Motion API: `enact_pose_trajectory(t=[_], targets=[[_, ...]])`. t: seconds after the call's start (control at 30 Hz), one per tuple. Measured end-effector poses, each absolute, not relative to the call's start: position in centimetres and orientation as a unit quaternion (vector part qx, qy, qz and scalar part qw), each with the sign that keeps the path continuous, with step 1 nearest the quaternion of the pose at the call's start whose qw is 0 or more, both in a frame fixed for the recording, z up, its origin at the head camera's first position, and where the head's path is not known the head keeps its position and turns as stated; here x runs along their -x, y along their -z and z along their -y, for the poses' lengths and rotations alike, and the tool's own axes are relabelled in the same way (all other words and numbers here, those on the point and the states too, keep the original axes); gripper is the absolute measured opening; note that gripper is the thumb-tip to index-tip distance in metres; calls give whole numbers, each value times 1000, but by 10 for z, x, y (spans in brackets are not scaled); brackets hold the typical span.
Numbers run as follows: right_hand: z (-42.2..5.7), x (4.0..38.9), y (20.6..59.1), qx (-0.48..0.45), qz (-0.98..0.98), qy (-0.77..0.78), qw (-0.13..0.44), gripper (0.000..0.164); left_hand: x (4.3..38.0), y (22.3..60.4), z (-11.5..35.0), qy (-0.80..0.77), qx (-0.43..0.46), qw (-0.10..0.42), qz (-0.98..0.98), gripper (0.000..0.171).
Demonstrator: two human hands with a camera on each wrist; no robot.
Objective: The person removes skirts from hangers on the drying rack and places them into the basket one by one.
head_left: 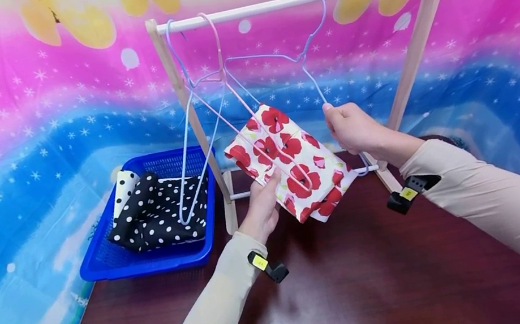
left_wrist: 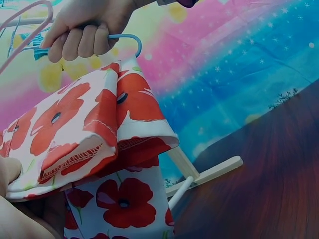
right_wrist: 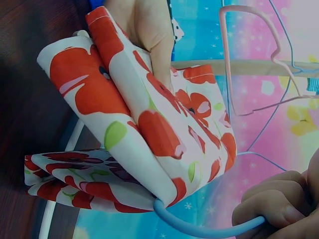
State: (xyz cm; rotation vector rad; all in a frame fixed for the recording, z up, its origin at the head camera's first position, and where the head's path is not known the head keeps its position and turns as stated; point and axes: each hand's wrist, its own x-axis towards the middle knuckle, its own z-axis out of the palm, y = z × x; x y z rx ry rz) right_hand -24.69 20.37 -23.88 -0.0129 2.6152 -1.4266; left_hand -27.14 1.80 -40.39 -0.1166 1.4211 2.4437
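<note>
A folded white cloth with red poppies is pinched by my left hand, thumb on top and the other fingers beneath. My right hand grips the side of a light blue hanger hooked on the rack. In the right wrist view, the rounded lower end of this blue hanger runs into the fold of the poppy cloth, where part of it is hidden. A pink hanger hangs to the left, its long loop crossing in front of the cloth in the head view.
The wooden rack stands on a dark red-brown table. At left, a blue basket holds black-and-white polka-dot cloths. Another light blue hanger dangles over the basket's right side. A printed backdrop surrounds the table.
</note>
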Motion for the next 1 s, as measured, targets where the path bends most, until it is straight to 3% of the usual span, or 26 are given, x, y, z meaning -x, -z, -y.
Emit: enact_pose_trajectory(t=[1.0], targets=[[-205, 250, 244, 8, -877, 473, 77, 58, 266, 413, -9, -859, 30, 160, -484, 39]])
